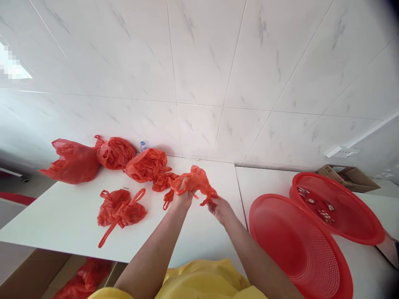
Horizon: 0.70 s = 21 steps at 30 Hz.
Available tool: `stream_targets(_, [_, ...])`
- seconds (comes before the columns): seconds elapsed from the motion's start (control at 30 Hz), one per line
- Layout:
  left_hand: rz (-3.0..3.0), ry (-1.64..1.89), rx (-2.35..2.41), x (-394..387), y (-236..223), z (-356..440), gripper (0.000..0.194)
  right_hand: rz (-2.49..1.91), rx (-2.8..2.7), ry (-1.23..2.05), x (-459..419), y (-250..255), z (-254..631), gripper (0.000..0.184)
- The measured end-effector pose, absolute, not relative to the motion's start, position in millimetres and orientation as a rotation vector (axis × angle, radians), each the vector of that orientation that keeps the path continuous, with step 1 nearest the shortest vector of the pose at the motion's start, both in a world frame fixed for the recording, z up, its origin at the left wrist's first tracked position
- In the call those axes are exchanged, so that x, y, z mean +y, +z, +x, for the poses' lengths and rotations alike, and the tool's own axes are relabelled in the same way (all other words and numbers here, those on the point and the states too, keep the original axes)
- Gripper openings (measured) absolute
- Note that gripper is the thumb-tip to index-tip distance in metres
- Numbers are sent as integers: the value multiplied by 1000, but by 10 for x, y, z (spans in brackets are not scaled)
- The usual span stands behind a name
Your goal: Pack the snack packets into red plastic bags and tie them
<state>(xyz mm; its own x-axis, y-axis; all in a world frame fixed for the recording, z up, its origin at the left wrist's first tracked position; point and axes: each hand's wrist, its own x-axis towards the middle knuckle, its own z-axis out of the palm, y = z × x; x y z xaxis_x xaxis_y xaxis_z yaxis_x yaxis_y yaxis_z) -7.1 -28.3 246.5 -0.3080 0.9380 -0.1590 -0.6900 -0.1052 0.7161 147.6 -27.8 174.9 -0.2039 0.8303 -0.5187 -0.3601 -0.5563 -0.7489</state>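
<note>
A crumpled red plastic bag [199,179] hangs between my two hands above the white table. My left hand [184,198] holds the bag's left part, its fingers mostly covered by the thin film. At the lower right corner of the bag, my right hand [220,209] pinches the edge between thumb and fingers. Just left of my left hand lies a small bunched red bag [162,182]. Nearer the front, a knotted red bag [116,207] with long handle loops rests on the table.
Full red bags [76,164] and a clear bottle [143,145] line the wall. On the right are an upturned-edge red basket [289,232] and another red basket [352,216] with small packets, by a cardboard box [352,176]. A person's arm [389,246] shows far right. Below left, an open carton [34,270] holds red bags.
</note>
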Motion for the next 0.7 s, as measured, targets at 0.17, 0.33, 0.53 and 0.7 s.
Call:
stream_targets(0.17, [363,1741,1010,-290,2296,-432,18,-1200,-538,1689,80,1807,1933,22])
stream_targets(0.33, [489,1691,1310,-432,1999,-700,23,-1165,-534,1661,136,1894,2176,20])
stream_targets(0.53, [997,1422,1668,-656,1787,-616,62,-1181,-528,1688,170,1860,2054,8])
stream_targets(0.7, [1336,782,1810,-687,1713,-510,23,-1130,-559,1815,174,1870,1944,26])
